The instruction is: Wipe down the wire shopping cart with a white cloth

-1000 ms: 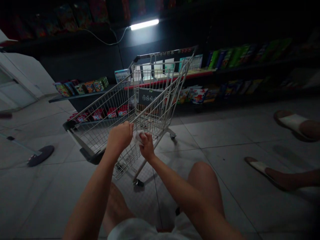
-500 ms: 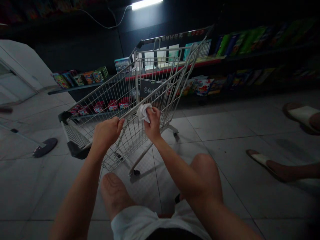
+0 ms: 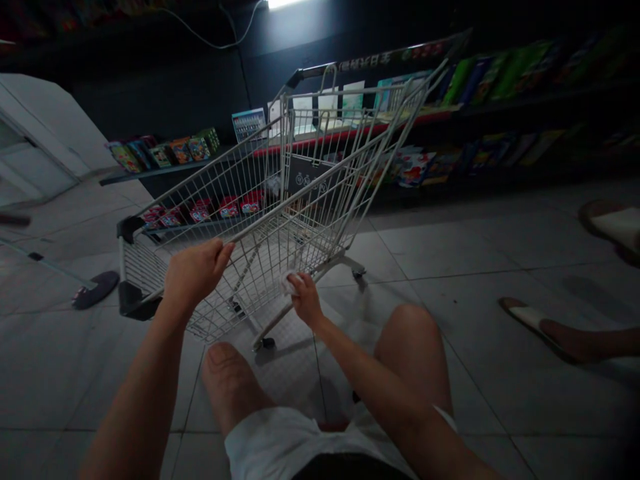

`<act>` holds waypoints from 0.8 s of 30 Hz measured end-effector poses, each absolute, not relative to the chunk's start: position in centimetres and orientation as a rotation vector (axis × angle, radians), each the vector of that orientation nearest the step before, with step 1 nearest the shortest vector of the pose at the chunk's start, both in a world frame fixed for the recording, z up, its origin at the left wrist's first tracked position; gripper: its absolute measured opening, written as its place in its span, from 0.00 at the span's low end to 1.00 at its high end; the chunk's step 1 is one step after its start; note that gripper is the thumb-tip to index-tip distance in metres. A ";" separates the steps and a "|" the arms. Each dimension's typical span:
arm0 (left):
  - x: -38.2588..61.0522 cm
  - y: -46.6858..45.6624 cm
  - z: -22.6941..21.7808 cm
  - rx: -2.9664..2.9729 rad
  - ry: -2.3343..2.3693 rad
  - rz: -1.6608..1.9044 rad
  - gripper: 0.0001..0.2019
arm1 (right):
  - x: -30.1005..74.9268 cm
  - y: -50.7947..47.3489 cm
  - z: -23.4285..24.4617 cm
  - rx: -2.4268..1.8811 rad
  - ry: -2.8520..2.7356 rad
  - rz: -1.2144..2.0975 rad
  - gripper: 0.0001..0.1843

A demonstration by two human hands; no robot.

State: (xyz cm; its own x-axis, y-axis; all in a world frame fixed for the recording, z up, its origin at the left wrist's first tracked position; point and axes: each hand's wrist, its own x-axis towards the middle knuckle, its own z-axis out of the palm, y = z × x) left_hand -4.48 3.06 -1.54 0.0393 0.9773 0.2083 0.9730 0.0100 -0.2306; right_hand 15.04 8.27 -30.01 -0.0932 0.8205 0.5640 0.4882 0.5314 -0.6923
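A metal wire shopping cart (image 3: 320,200) stands in front of me, its handle away at the upper right. My left hand (image 3: 196,273) is closed around the cart's near top rail, close to its black front corner. My right hand (image 3: 306,300) pinches a crumpled white cloth (image 3: 290,283) against the lower part of the near wire side, just above the base frame. The fingers of my right hand partly cover the cloth. A dark panel (image 3: 313,175) with light symbols hangs inside the cart at the child seat.
Behind the cart, shelves hold books (image 3: 353,100) and small boxes (image 3: 183,151). A flat mop head (image 3: 95,291) lies on the tiled floor at left. At right, another person's feet in light shoes (image 3: 533,320) are near. My knees flank the cart's near side.
My right hand has moved with the cloth from the top rail down to the lower wire side. The left hand has shifted slightly left, still on the rail.
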 end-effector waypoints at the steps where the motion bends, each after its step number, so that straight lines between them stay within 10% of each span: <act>1: -4.6 2.9 -1.5 -2.010 -1.999 0.020 0.28 | 15.5 9.0 -27.8 -1.078 -1.700 0.357 0.30; 7: -3.2 2.9 -0.9 -2.031 -1.994 -0.101 0.25 | 16.1 13.7 -14.6 -0.868 -1.558 0.050 0.30; 16: 1.4 6.4 -0.5 -2.108 -1.933 -0.114 0.28 | 14.5 10.0 -23.1 -1.131 -1.794 0.208 0.30; 24: 1.3 6.6 -1.0 -2.076 -1.895 -0.073 0.28 | 16.8 13.0 -12.7 -0.948 -1.587 -0.063 0.31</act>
State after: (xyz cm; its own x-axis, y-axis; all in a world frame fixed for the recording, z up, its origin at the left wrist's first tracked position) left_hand 1.30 6.58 -0.98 0.1148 0.9600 0.2556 0.9768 -0.0622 -0.2049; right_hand 16.80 13.00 -12.66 0.0599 0.5284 0.8469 0.5934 0.6634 -0.4559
